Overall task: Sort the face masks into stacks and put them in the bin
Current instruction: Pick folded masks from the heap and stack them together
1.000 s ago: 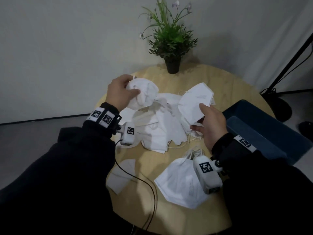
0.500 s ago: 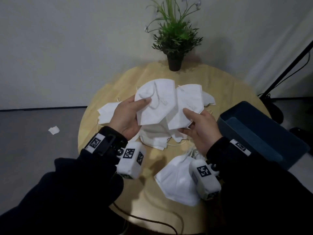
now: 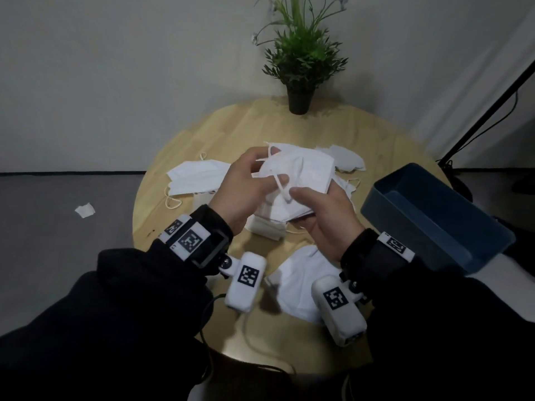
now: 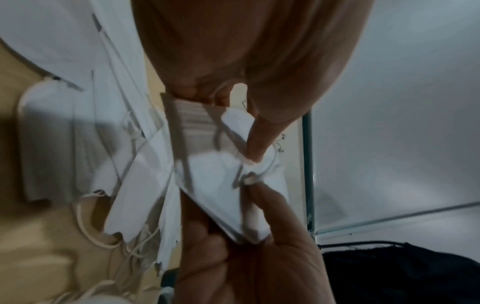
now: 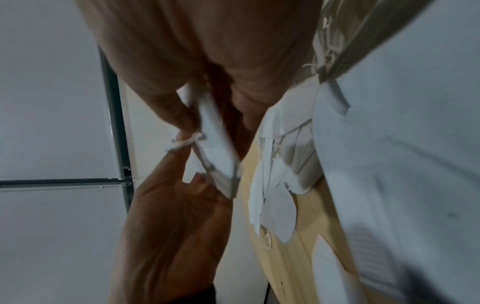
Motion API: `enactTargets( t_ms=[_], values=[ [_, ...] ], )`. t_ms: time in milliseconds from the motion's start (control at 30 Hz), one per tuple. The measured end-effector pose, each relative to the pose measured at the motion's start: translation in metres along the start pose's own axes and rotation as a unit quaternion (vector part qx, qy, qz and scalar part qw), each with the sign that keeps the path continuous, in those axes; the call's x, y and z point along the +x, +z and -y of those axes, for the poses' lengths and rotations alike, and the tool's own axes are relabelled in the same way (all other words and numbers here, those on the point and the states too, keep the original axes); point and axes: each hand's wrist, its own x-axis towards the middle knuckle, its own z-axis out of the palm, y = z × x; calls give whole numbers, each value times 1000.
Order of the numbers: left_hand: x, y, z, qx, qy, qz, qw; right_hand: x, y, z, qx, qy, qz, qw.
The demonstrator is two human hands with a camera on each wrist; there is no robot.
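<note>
Over the middle of the round wooden table (image 3: pixel 231 125) both hands hold a small stack of white folded masks (image 3: pixel 307 175). My left hand (image 3: pixel 275 166) grips its left edge, thumb by an ear loop. From below my right hand (image 3: pixel 312 192) holds the stack, thumb on top. In the left wrist view the stack (image 4: pixel 215 181) lies between both thumbs; the right wrist view shows it (image 5: pixel 218 148) edge-on. Under the hands lies a loose mask pile (image 3: pixel 266 227). Flat pleated masks (image 3: pixel 197 178) lie at the left, one folded mask (image 3: pixel 301 282) lies near me. The blue bin (image 3: pixel 411 227) stands at the right, nothing visible inside.
A potted plant (image 3: pixel 299 101) stands at the table's far edge. Another mask (image 3: pixel 344 157) lies behind the hands. A white scrap (image 3: pixel 84 210) lies on the floor at the left. A black stand (image 3: pixel 486 111) leans at the right, past the bin.
One second ago each hand held its own mask, well apart. The hands have come together and the two masks now lie in one stack held by both.
</note>
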Motion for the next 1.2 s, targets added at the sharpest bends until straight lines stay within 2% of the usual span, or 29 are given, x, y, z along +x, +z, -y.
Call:
enactTargets(
  t_ms=[133, 233, 400, 500, 600, 700, 767, 867, 900, 1000, 1100, 1200],
  values=[
    [-13, -3, 4, 94, 9, -19, 995, -9, -3, 1, 14, -28, 2, 1000],
    [-23, -4, 0, 94, 25, 19, 995, -15, -3, 5, 30, -15, 8, 999],
    [-32, -6, -3, 158, 45, 66, 984, -23, -10, 10, -86, -42, -5, 995],
    [-32, -7, -5, 252, 56, 89, 962, -24, -19, 12, -156, -73, -51, 984],
    [-34, -9, -8, 329, 64, 127, 933, -26, -22, 15, -172, -92, -79, 978],
    [-36, -9, -8, 429, 75, 164, 885, -27, -24, 26, -141, -85, -103, 981],
    [-37, -9, -7, 456, 79, 162, 871, -26, -28, 37, -72, -45, -117, 990],
    [-34, -14, -10, 395, 69, 133, 906, -25, -36, 51, 77, 4, -116, 990],
    [-33, -18, -13, 378, 68, 129, 914, -25, -39, 53, 72, 16, -113, 991],
    [-34, -25, -19, 350, 72, 163, 920, -30, -48, 56, -58, 27, -108, 992],
    [-47, -24, -22, 301, 33, 217, 928, -33, -59, 58, -107, 15, -159, 981],
    [-65, -11, -17, 314, 1, 241, 918, -36, -69, 60, -133, 22, -193, 972]
  ],
)
